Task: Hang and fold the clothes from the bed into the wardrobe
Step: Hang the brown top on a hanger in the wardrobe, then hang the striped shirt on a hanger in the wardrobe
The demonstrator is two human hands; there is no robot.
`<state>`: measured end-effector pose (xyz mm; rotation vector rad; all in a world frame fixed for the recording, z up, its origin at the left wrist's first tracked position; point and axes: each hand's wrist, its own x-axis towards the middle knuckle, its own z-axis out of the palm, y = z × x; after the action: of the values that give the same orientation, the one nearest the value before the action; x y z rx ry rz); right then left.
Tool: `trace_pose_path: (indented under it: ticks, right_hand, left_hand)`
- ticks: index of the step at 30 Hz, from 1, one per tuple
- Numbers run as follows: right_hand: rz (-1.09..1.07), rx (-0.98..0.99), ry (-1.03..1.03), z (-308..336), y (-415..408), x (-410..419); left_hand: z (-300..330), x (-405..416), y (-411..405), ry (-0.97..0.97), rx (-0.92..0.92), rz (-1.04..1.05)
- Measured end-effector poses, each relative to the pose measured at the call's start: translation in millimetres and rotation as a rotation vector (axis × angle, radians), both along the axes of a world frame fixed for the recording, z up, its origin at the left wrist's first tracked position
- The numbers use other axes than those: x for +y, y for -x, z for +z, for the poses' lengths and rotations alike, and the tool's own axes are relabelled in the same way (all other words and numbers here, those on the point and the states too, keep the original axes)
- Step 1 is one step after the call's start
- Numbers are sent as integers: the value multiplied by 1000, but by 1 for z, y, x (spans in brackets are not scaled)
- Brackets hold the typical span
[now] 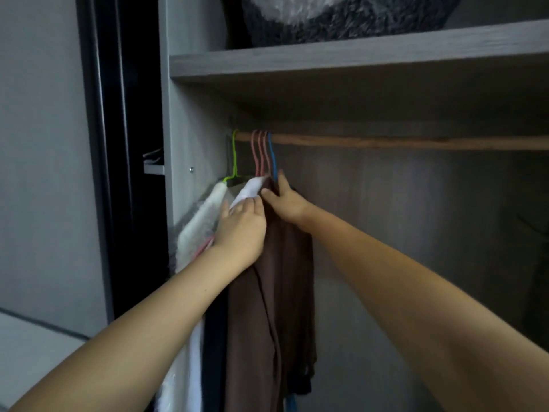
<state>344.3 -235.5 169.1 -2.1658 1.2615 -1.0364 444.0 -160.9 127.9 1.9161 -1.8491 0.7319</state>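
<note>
- The brown garment [276, 281] hangs from the wooden rail [386, 142] at the far left of the wardrobe [190, 120], draping straight down.
- The right hand [286, 202] holds its top at the shoulder, thumb and fingers curled onto the brown cloth just under the blue hanger [272, 157].
- The left hand [242, 230] sits just left of it, touching it, fingers bent together and pinching the fold of a white garment [251, 187].
- Three pink hangers [259, 153] hook over the rail beside the blue one; a green hanger [234, 156] is further left, against the wardrobe's side wall.
- A fluffy white garment [197, 221] hangs from the green hanger, pressed close to the left of the hands.
- Above the rail runs a grey shelf [356, 59] bearing a dark furry bundle [326, 22].
- To the right of the brown garment the rail is bare.
</note>
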Motion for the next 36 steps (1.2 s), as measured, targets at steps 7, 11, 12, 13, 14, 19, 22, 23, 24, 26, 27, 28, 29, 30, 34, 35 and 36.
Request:
trace_pose_path:
  ticks: [7, 11, 12, 13, 14, 19, 22, 23, 24, 26, 27, 28, 29, 30, 34, 35, 36]
  right_hand:
    - [-285, 150, 51, -38, 120, 19]
    - [-504, 368, 119, -90, 192, 70]
    - [-545, 413, 107, -106, 210, 87]
    - [-583, 440, 91, -121, 227, 103]
    - [-639, 454, 51, -139, 251, 125]
    - [-728, 416, -152, -218, 324, 221]
    - [-869, 355, -307, -267, 370, 300]
    - [-921, 352, -373, -280, 383, 326]
    - [-976, 347, -430, -294, 395, 353]
    - [-1079, 299, -486, -317, 418, 405]
    - [-1130, 264, -498, -326, 430, 433]
    - [-1178, 235, -498, -335, 441, 460]
    - [-1219, 212, -508, -345, 452, 488]
    - [-1254, 191, -520, -355, 462, 517]
    - [-1350, 146, -660, -393, 492, 637]
    - [-1374, 132, -708, -400, 497, 669]
    - [-1393, 112, -761, -406, 502, 699]
  left_hand:
    - [1, 17, 61, 93, -178, -203]
    - [-40, 13, 126, -13, -56, -404]
    - [-57, 14, 144, -64, -48, -445]
    - [-76, 16, 161, -108, -34, -499]
    - [-95, 23, 189, -163, -26, -570]
    - [-162, 77, 279, -366, 133, -906]
    - [-192, 129, 339, -495, 196, -1111]
    - [-204, 147, 357, -557, 208, -1164]
    - [-217, 165, 374, -624, 212, -1215]
    - [-241, 202, 406, -748, 195, -1314]
    - [-252, 223, 421, -807, 182, -1365]
    - [-261, 244, 436, -861, 173, -1412]
    - [-269, 265, 451, -906, 156, -1450]
    - [-276, 287, 466, -940, 138, -1485]
    - [-304, 375, 522, -1066, 30, -1533]
    - [-311, 397, 536, -1095, -10, -1544]
    - [-318, 420, 549, -1121, -42, -1557]
